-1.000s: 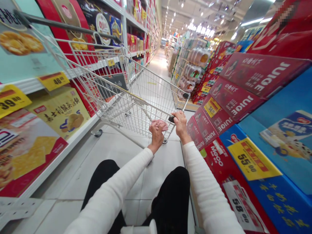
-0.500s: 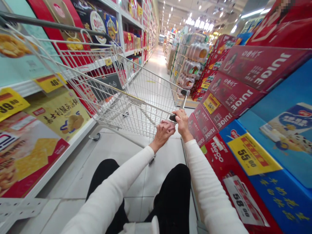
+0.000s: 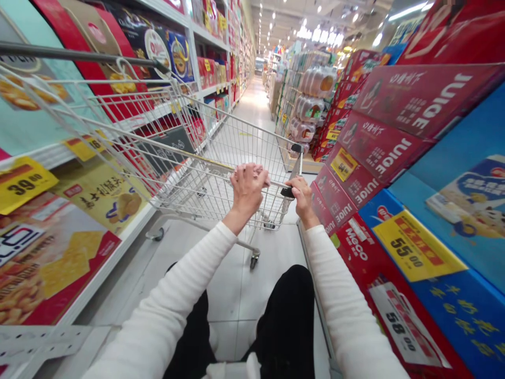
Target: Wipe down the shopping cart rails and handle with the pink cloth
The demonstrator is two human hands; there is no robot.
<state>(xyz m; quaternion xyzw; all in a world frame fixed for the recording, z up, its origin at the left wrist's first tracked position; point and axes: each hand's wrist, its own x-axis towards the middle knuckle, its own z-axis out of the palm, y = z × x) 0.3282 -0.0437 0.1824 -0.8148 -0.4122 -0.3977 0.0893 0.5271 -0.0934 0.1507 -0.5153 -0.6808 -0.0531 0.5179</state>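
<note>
Lining the left: white shelf edge (image 3: 125, 243) under a yellow biscuit box (image 3: 110, 197), plus a yellow price tag (image 3: 27, 184) reading 39.80. Crossing in front of that shelving: wire shopping cart (image 3: 213, 162), standing sideways, dark grey push bar (image 3: 79, 54) at far left, screening part of the boxed goods. Seen through the mesh: grey panel (image 3: 169, 149) bearing icons; cannot tell how fixed. Below the basket: caster wheel (image 3: 254, 261) on white tiles. At the near top rim: left hand (image 3: 245, 193), fingers curled over a bunched pink cloth (image 3: 258, 169), pressed to the rim. Just right of it: right hand (image 3: 303, 196), fingers folded tight round the cart's corner by a black cap (image 3: 288, 192). Farther back: stacked wrapped bottle packs (image 3: 313, 108). Crowding the right sleeve (image 3: 347, 295): dark red cartons (image 3: 394, 150) stacked high, red carton (image 3: 355, 237) lettered MECO, blue box (image 3: 465, 326) behind a 55.00 tag (image 3: 410, 245).
</note>
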